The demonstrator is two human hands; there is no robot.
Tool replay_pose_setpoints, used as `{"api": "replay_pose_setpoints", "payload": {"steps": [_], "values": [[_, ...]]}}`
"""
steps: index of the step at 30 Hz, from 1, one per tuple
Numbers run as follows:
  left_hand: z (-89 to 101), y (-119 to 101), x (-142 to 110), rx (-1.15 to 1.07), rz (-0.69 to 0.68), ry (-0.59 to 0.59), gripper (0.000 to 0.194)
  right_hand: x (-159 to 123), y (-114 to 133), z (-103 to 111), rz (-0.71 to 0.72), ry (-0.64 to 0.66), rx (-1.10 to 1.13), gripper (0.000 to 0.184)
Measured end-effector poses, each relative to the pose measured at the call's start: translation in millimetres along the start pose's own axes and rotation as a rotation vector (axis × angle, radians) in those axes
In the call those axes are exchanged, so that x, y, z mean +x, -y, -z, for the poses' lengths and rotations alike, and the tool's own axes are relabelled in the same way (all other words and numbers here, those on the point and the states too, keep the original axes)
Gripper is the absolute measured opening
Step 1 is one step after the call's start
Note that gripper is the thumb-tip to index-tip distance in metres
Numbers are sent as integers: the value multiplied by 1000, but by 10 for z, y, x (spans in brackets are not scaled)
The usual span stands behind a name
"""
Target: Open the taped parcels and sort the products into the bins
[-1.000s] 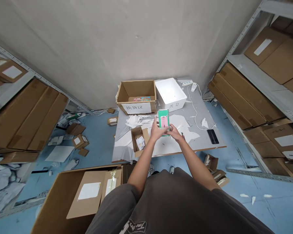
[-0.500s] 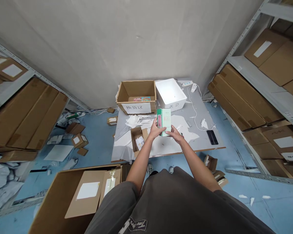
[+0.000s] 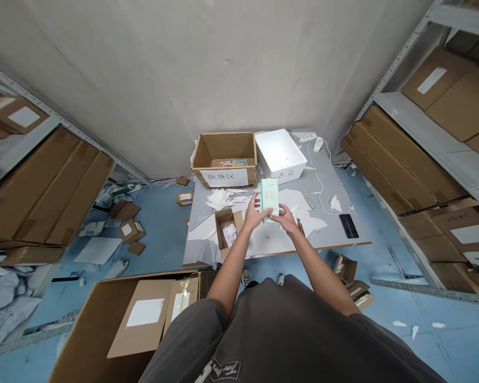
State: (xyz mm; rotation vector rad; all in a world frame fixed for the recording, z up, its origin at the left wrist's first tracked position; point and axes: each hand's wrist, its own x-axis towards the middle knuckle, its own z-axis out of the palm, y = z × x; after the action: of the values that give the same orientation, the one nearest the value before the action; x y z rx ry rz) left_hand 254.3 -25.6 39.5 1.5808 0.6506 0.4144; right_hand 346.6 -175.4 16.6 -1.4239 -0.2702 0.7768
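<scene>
A pale green, upright box (image 3: 270, 194) with faint reddish print on its front is held over the table. My right hand (image 3: 286, 219) grips its lower right corner, thumb on the front and fingers at the side and behind. My left hand (image 3: 254, 215) is at its left with fingers spread and apart from the box's edge; only the thumb reaches across its lower front. A small open carton (image 3: 217, 226) with printed paper inside sits left of my left hand. Pens (image 3: 300, 226) lie beside my right wrist.
On the grey table stand a labelled cardboard box (image 3: 198, 173) holding colourful packets and a white foam bin (image 3: 303, 159). Torn paper (image 3: 219, 199), a phone (image 3: 348, 226) and a power strip (image 3: 307, 137) lie around. A large open carton (image 3: 83, 319) is at lower left; loaded shelves flank both sides.
The pale green face has turned more toward me, and the darker green and pink side is out of sight. My left fingers have come away from the box's left side.
</scene>
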Motion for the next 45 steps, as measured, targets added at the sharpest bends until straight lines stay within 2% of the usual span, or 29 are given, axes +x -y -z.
{"api": "replay_pose_setpoints", "payload": {"steps": [2, 6, 9, 12, 16, 18, 22, 24, 27, 29, 32, 34, 37, 42, 45], "values": [[-94, -103, -84, 155, -11, -101, 112, 28, -40, -34, 55, -73, -103, 85], [-267, -276, -172, 359, -10, -220, 120, 34, -94, -119, 142, -228, -421, 84], [-224, -293, -121, 357, 17, -239, 114, -4, -59, -135, 147, -229, -453, 85], [-51, -198, -20, 158, 21, -122, 112, -49, 46, -83, 126, -90, -236, 85], [126, -18, 58, -194, 19, 125, 117, -109, 197, -1, -38, 128, 7, 79], [151, 45, 56, -275, 21, 197, 118, -136, 234, 9, -87, 160, 36, 80], [160, 77, 14, -318, 11, 269, 114, -159, 210, 0, -62, 134, 52, 83], [162, 51, -14, -246, 14, 232, 112, -154, 165, -4, -40, 113, 52, 84], [116, -21, -64, -42, 13, 27, 110, -142, 87, -30, 19, 30, -28, 88], [43, -82, -92, 59, -14, -90, 109, -152, 46, -75, 87, -60, -165, 88], [-69, -170, -104, 138, -45, -159, 111, -212, 24, -169, 173, -213, -414, 84], [-88, -210, -91, 184, -22, -187, 109, -263, 37, -212, 185, -264, -509, 83], [-10, -212, -66, 159, -7, -154, 104, -302, 78, -191, 179, -189, -440, 88], [172, -92, -68, -149, -114, 117, 112, -258, 123, -6, 86, 126, -48, 86], [212, -29, -91, -202, -121, 213, 115, -249, 112, 53, 41, 201, 28, 81]]}}
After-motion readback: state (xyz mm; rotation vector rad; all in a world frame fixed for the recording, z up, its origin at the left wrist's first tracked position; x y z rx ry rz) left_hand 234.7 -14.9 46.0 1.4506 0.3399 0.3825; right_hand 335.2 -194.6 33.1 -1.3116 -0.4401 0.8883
